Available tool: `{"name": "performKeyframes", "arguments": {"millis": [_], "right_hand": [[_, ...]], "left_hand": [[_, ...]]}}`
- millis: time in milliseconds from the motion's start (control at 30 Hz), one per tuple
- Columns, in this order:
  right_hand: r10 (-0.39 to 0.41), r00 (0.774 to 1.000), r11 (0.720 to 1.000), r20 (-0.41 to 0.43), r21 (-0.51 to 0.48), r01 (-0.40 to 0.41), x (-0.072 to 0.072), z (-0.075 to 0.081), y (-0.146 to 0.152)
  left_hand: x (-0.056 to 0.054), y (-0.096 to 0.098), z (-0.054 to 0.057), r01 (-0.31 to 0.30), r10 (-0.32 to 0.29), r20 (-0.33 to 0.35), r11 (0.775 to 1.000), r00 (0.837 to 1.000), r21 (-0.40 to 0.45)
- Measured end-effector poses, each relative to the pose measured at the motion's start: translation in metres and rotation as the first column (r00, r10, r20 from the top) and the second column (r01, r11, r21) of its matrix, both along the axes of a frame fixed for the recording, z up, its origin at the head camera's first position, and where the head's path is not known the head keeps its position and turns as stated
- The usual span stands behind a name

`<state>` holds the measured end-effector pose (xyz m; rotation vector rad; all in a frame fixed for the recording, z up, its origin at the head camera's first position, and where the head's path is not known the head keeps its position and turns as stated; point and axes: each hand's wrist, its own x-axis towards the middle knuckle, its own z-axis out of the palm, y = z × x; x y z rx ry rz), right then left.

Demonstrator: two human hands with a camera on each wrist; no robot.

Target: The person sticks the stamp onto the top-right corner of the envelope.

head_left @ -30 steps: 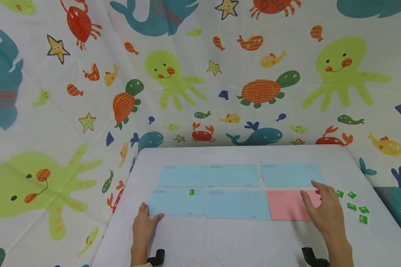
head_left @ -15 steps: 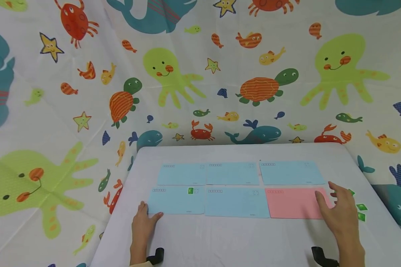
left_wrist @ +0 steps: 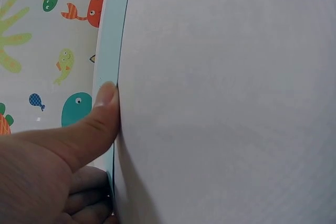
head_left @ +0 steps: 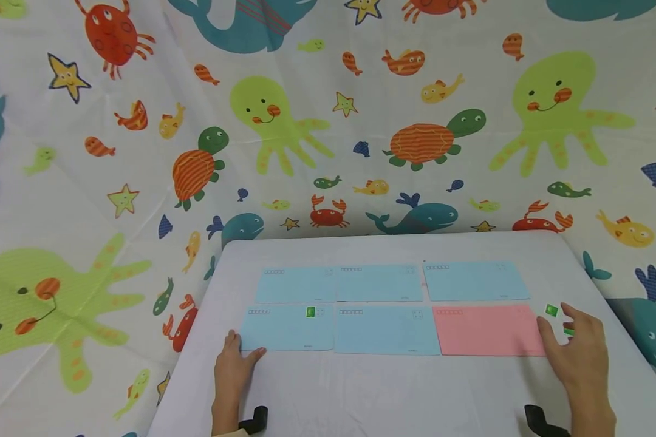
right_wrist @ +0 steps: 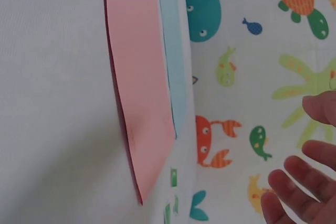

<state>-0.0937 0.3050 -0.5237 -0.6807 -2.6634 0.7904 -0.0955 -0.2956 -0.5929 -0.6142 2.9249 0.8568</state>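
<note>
My left hand [head_left: 232, 367] rests at the lower left corner of a blue envelope [head_left: 287, 334], thumb on its near edge and the other fingers along its left side. A small green stamp [head_left: 310, 312] sits near that envelope's upper right. In the left wrist view the thumb [left_wrist: 105, 98] touches the envelope's edge. Off the right end of a pink envelope [head_left: 486, 331], my right hand [head_left: 579, 355] hovers with fingers spread and loosely bent, holding nothing visible. Beneath and beside it lie loose green stamps [head_left: 551, 311], partly hidden by the hand; several show in the right wrist view.
Another blue envelope [head_left: 387, 331] lies between the held-down one and the pink one. Behind them is a row of three more: a left one [head_left: 295, 286], a middle one [head_left: 379, 284] and a right one [head_left: 477, 281]. A sea-animal cloth hangs behind the white table [head_left: 361, 394].
My right hand has moved right, from over the pink envelope to over the loose green stamps, covering some of them. The left hand stays at the blue envelope's corner.
</note>
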Motion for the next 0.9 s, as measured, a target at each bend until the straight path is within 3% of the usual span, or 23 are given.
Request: {"name": "performKeyframes", "arguments": {"millis": [167, 533, 900], "right_hand": [[-0.049, 0.997, 0.999, 0.058, -0.02, 0.051, 0.002, -0.003, 0.011], [-0.071, 0.992, 0.996, 0.104, -0.045, 0.076, 0.003, -0.009, 0.03], [-0.106, 0.963, 0.976, 0.247, -0.157, 0.148, 0.006, -0.022, 0.045]], "left_hand": [[0.0, 0.001, 0.0, 0.004, -0.004, 0.007, 1.0, 1.0, 0.0], [0.0, 0.001, 0.002, 0.006, -0.006, 0.018, 1.0, 1.0, 0.002], [0.001, 0.002, 0.003, 0.007, -0.007, 0.011, 1.0, 1.0, 0.017]]}}
